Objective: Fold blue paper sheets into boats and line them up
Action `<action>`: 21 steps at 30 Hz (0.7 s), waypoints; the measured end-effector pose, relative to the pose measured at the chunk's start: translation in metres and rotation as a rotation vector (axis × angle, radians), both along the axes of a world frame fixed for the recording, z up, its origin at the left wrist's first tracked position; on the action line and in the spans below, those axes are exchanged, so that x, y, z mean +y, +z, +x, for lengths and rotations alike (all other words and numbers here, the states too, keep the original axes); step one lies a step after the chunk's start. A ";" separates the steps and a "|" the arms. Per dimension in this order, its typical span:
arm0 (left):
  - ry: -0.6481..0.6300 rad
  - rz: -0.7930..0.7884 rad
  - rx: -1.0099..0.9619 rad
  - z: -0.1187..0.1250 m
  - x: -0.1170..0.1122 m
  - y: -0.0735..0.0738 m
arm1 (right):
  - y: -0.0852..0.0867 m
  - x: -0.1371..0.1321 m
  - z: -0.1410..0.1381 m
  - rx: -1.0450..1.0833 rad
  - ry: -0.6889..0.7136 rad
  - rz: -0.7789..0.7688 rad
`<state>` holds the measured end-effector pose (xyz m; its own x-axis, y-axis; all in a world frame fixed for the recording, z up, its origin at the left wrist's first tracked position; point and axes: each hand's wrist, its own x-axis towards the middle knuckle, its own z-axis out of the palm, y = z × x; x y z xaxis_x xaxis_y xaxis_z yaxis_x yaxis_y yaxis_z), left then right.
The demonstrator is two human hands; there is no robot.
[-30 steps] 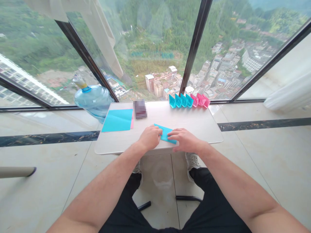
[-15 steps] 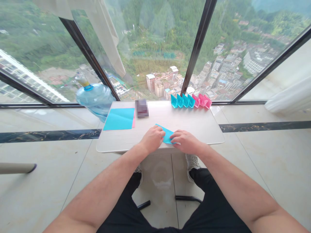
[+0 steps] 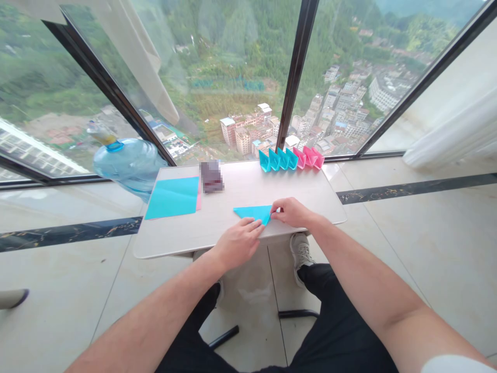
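A folded blue sheet of paper [image 3: 252,211], roughly triangular, lies near the front edge of the small white table [image 3: 182,233]. My left hand [image 3: 241,237] rests on its lower edge with the fingers stretched out flat. At the paper's right end, my right hand [image 3: 290,212] pinches the corner between thumb and fingers. Behind, a row of folded blue paper shapes [image 3: 277,160] continues into folded pink paper shapes [image 3: 308,157] along the far edge. Flat blue sheets [image 3: 173,197] lie at the left, with pink paper [image 3: 199,199] showing beneath.
A pixelated dark object [image 3: 212,176] stands at the table's back left. Beyond the left corner a large blue water bottle [image 3: 130,163] lies on its side near the window. My shoe [image 3: 301,254] and black metal legs [image 3: 298,314] show below the table.
The blue paper has turned so its long edge faces away from me. My left hand has moved down to its near edge, while my right hand has shifted to pinch the right corner.
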<state>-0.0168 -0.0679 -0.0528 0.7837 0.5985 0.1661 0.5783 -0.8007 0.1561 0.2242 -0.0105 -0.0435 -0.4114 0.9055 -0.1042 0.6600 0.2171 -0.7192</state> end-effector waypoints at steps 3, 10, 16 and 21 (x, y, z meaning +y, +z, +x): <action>0.022 -0.036 -0.021 0.001 0.001 -0.003 | -0.001 0.008 -0.005 0.033 -0.015 -0.090; 0.030 -0.063 -0.020 0.006 0.005 0.008 | -0.001 0.016 -0.018 -0.083 -0.071 0.004; 0.005 -0.107 -0.038 0.009 0.008 0.014 | 0.002 0.014 -0.026 -0.210 -0.137 0.037; 0.036 -0.135 -0.018 0.010 0.008 0.013 | -0.002 0.015 -0.031 -0.308 -0.153 0.072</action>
<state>-0.0064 -0.0600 -0.0397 0.7590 0.6440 0.0961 0.6025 -0.7506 0.2713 0.1936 0.0043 -0.0452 -0.2291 0.9638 -0.1362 0.8727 0.1414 -0.4674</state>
